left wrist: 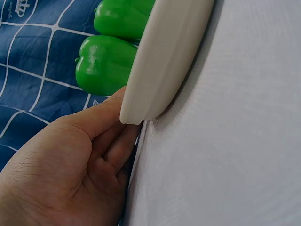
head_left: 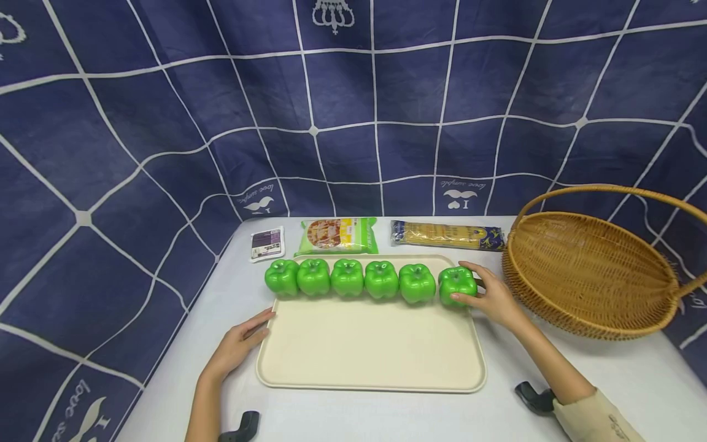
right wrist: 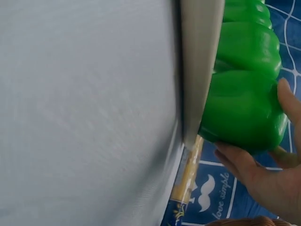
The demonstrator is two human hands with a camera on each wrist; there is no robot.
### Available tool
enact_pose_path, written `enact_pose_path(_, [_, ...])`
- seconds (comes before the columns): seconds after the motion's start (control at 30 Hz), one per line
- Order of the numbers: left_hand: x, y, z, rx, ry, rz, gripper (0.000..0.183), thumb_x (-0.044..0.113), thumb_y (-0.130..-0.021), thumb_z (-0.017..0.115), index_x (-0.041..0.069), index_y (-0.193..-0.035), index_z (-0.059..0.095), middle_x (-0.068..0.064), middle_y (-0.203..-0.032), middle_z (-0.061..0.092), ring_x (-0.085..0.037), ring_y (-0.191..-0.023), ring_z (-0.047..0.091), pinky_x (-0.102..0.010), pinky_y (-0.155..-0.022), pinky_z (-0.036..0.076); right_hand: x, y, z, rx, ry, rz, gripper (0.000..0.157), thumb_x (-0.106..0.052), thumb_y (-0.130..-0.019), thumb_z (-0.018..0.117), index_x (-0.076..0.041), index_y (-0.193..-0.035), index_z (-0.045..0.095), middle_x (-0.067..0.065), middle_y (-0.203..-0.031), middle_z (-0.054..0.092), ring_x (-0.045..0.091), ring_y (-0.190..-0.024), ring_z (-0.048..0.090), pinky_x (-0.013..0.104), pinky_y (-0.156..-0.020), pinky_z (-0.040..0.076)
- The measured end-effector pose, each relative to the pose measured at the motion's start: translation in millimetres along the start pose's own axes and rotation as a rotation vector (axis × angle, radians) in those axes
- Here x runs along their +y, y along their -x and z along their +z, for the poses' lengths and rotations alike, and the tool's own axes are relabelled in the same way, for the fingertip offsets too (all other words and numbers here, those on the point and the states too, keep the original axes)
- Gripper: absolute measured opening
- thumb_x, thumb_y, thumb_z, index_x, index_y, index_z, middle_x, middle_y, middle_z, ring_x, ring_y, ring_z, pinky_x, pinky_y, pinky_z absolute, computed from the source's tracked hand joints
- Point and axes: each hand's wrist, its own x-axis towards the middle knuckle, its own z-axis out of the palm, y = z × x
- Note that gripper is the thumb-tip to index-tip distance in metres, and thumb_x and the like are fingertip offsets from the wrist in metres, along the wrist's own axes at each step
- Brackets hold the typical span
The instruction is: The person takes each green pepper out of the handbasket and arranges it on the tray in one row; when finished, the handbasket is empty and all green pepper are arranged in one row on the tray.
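Several glossy green bell peppers stand in a row along the far side of a cream tray [head_left: 370,350]. My right hand [head_left: 495,302] holds the rightmost bell pepper [head_left: 456,283] between thumb and fingers, at the tray's right end. That same bell pepper [right wrist: 242,110] shows close up in the right wrist view, with fingertips on its near side and top. My left hand [head_left: 234,347] touches the tray's left edge with fairly straight fingers. Up close, the left wrist view has those fingers at the tray's rim [left wrist: 162,61], just below the leftmost bell pepper [left wrist: 104,66]; some fingertips are hidden behind it.
A wicker basket [head_left: 593,273] with a tall handle stands at the right. Behind the tray lie a small white packet [head_left: 267,244], a green food bag [head_left: 338,236] and a pack of noodles [head_left: 446,236]. Blue checked cloth [head_left: 353,147] hangs behind the white table [head_left: 342,417].
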Motion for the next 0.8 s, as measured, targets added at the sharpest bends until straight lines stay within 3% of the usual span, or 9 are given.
enact_pose_path(0.2, [-1.6, -0.5, 0.9, 0.003, 0.001, -0.001, 0.041, 0.032, -0.091, 0.057, 0.017, -0.129, 0.055, -0.002, -0.142, 0.040, -0.029, -0.133, 0.031, -0.051, -0.107, 0.024, 3.2, -1.8, 1.8, -0.051, -0.014, 0.009, 0.088, -0.028, -0.069, 0.081, -0.007, -0.140, 0.034, 0.029, -0.133, 0.036, 0.050, -0.113, 0.045, 0.044, -0.081, 0.053])
enact_pose_path(0.53, [-0.1, 0.8, -1.3, 0.000, 0.009, 0.019, 0.041, 0.031, -0.091, 0.058, 0.016, -0.129, 0.055, -0.001, -0.142, 0.041, -0.025, -0.132, 0.033, -0.044, -0.107, 0.026, 2.7, -6.2, 4.6, -0.068, 0.036, -0.020, 0.090, -0.024, -0.069, 0.082, -0.009, -0.142, 0.031, 0.028, -0.135, 0.036, 0.049, -0.115, 0.044, 0.044, -0.082, 0.052])
enact_pose_path(0.8, [0.7, 0.8, -0.9, -0.001, 0.009, 0.017, 0.041, 0.032, -0.091, 0.058, 0.016, -0.129, 0.055, -0.001, -0.142, 0.041, -0.026, -0.132, 0.033, -0.045, -0.107, 0.026, 2.7, -5.9, 4.6, -0.088, 0.112, -0.083, 0.097, -0.020, -0.069, 0.082, -0.013, -0.146, 0.025, 0.027, -0.140, 0.033, 0.048, -0.118, 0.042, 0.057, -0.086, 0.046])
